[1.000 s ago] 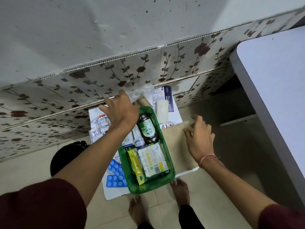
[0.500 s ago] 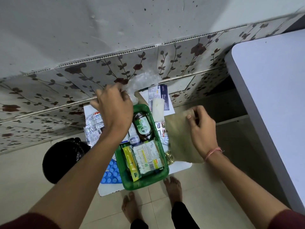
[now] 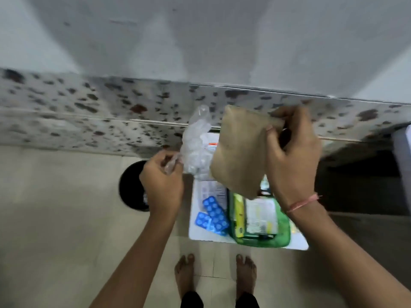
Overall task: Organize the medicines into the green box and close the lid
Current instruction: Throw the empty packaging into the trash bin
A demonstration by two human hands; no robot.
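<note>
— Lifting now: right hand point(image 3: 293, 156) fingers pinch the brown paper packet point(image 3: 239, 152), raised off the worktop point(image 3: 298, 243) since a second ago; left hand point(image 3: 162, 181) grips the clear plastic bag point(image 3: 195, 152).
— Green box point(image 3: 282, 232)?
— Below, open, part filled; both packets probably go in next.

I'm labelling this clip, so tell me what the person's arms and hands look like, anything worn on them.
Both forearms are bare in this view, with no sleeve showing. The right hand has a thin pink thread band tied round the wrist, with a short loose end sticking out. The left hand and its wrist carry nothing. No rings, watch or gloves show.
</note>
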